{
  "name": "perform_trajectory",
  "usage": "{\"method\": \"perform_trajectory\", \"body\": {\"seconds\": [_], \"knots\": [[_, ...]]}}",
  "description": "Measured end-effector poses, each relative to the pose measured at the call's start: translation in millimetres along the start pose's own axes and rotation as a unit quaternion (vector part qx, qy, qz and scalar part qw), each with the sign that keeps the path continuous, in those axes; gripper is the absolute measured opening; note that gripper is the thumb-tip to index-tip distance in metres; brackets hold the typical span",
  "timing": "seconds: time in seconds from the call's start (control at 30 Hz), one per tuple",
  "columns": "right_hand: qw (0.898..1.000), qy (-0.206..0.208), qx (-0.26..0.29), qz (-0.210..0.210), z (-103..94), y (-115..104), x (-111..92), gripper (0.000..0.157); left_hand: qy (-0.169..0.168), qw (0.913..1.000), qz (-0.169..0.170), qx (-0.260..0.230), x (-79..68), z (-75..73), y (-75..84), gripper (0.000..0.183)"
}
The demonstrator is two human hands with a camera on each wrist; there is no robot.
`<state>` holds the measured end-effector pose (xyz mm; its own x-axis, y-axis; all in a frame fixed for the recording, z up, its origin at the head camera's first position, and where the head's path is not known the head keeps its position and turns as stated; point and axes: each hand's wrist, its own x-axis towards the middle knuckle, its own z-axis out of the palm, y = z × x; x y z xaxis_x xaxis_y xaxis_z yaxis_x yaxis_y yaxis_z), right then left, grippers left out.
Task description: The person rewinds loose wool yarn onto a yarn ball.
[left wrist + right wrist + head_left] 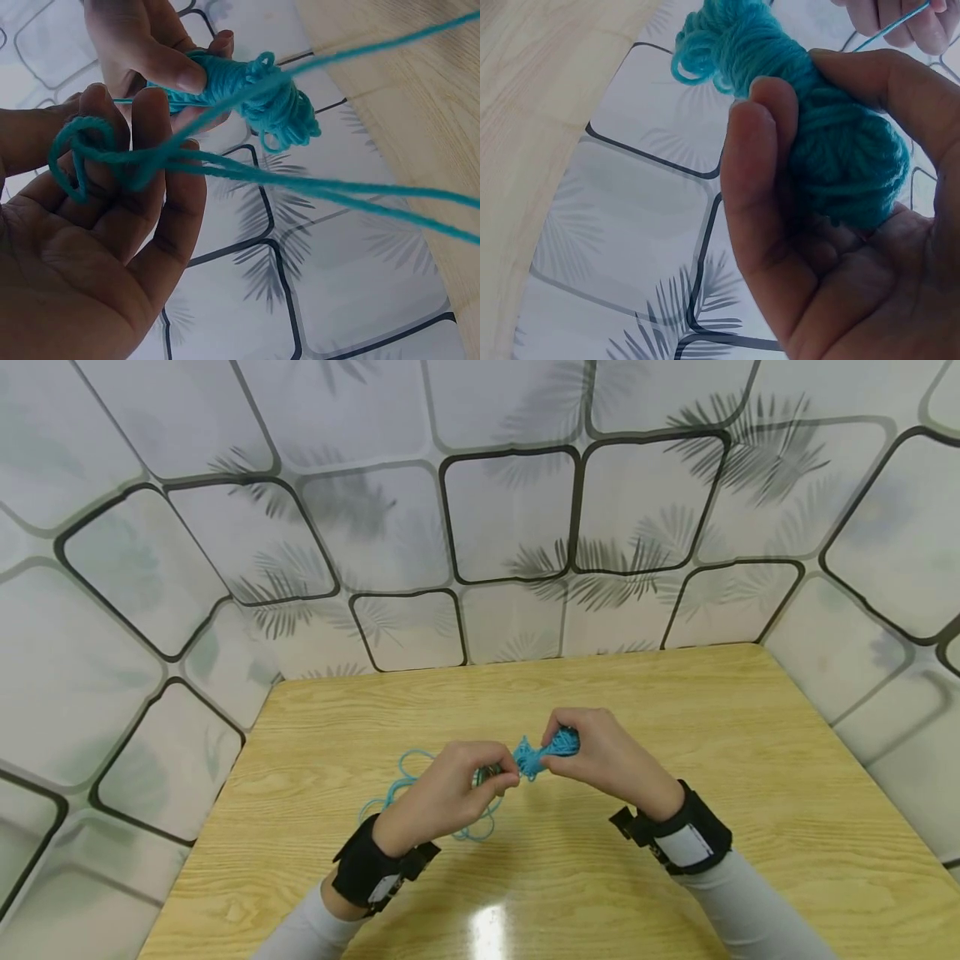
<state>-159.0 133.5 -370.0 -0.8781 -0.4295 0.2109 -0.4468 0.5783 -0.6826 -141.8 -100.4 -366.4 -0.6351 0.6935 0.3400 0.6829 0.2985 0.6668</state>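
A small skein of turquoise yarn (564,742), pinched in at its middle and looped at its end, is gripped by my right hand (603,756). In the right wrist view the thumb and fingers curl round the skein (847,157). My left hand (457,781) is just left of it, thumb and forefinger pinching a strand. The left wrist view shows loose yarn (300,182) looped over the left fingers (154,124), with a thin strand running taut toward the skein (247,90). Loose loops of yarn (393,789) trail behind and below the left hand.
Both hands are over a light wood table (637,893). A patterned wall covering (510,518) with dark outlines and leaf prints rises along the back and both sides. Black straps (693,835) with small cameras sit on both wrists.
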Motion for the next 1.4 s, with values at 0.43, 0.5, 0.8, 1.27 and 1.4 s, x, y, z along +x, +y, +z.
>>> {"method": "perform_trajectory", "body": {"seconds": [0.43, 0.5, 0.8, 1.27, 1.4], "knots": [[0.996, 0.073, 0.050, 0.003, -0.7, 2, 3, 0.014, -0.008, 0.9999, 0.007, -0.006, 0.0, 4.3, 0.0, 0.010], [0.994, 0.075, 0.084, 0.000, -1.2, 0, 3, 0.014, -0.009, 0.9999, 0.011, -0.008, 0.4, 5.2, -0.1, 0.011], [0.949, 0.050, 0.308, -0.050, -4.7, -8, 3, 0.015, -0.002, 0.9999, 0.006, -0.012, 2.1, 9.2, -5.3, 0.010], [0.914, -0.048, 0.379, -0.138, -3.2, -21, -5, 0.015, 0.009, 0.9995, 0.007, -0.030, 3.5, 8.2, -11.0, 0.018], [0.903, -0.097, 0.384, -0.163, -2.6, -23, -6, 0.016, 0.017, 0.9987, 0.037, -0.030, 5.5, 2.6, -5.0, 0.010]]}}
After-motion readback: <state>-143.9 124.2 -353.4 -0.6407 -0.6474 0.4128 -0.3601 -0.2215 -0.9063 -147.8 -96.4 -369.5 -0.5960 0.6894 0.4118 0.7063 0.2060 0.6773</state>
